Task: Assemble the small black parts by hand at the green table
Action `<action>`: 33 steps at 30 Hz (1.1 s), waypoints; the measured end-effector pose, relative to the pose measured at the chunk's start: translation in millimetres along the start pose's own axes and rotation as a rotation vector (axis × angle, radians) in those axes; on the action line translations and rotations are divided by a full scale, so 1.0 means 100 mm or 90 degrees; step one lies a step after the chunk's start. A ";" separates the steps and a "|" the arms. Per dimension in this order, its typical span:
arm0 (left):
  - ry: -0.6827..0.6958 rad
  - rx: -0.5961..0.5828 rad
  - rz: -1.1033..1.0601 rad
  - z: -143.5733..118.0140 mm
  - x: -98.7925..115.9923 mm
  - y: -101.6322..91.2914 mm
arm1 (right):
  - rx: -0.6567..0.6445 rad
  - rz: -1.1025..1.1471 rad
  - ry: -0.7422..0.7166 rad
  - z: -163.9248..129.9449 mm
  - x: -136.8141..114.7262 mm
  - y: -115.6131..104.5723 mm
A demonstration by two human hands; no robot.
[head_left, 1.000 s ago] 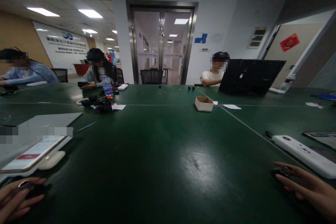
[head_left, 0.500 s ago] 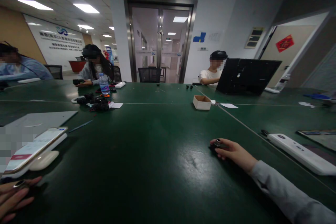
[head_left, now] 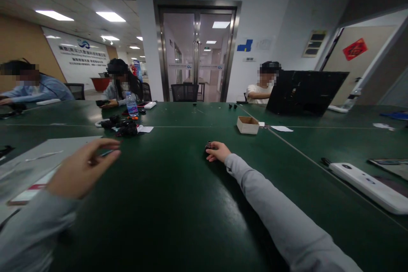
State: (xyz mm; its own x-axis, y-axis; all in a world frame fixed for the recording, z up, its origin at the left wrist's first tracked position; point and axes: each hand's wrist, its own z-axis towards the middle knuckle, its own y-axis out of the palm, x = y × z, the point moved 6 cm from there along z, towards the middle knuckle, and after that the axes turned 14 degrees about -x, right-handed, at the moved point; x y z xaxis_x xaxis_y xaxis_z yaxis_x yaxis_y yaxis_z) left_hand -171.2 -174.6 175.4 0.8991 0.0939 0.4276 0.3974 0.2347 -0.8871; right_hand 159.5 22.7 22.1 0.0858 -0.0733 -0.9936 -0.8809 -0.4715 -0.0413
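My right hand (head_left: pixel 217 152) is out over the middle of the green table (head_left: pixel 165 204), its fingers closed around a small dark object with a shiny metal top (head_left: pixel 208 145). Too little of that object shows to name its kind. On the left, my left hand (head_left: pixel 84 168) is raised above the table, thumb and fingers apart, with nothing visible held between them. Under and behind it lie a phone with a lit screen (head_left: pixel 28 194) and a flat grey board (head_left: pixel 54 146), both partly covered by the hand and sleeve.
A small open box (head_left: pixel 247 126) stands beyond my right hand. Tangled black gear (head_left: pixel 123 126) and a water bottle (head_left: pixel 131 105) are at the far left. A long white device (head_left: pixel 366 185) lies right, a black monitor (head_left: pixel 306 93) behind. Several people sit across the table.
My right hand has moved left and farther from me with the small dark object. My left hand has risen and moved forward from the lower left corner.
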 end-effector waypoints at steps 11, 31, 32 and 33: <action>0.142 -0.241 -0.407 1.63 1.07 2.27 | 0.026 0.068 -0.046 0.64 0.10 0.35; 0.065 -0.113 -0.668 1.84 0.88 2.66 | 0.082 0.300 -0.178 0.67 0.14 0.08; 0.066 -0.111 -0.651 1.82 0.87 2.64 | 0.070 0.291 -0.176 0.66 0.13 0.08; 0.065 -0.109 -0.636 1.81 0.86 2.63 | 0.059 0.283 -0.176 0.64 0.12 0.09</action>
State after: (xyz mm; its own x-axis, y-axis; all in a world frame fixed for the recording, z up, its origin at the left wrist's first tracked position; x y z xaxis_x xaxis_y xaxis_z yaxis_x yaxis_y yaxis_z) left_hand -23.0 69.8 10.3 0.1501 -0.1532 0.9767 0.9887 0.0182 -0.1490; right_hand 122.8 74.1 3.1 -0.4197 -0.0084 -0.9076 -0.8427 -0.3678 0.3931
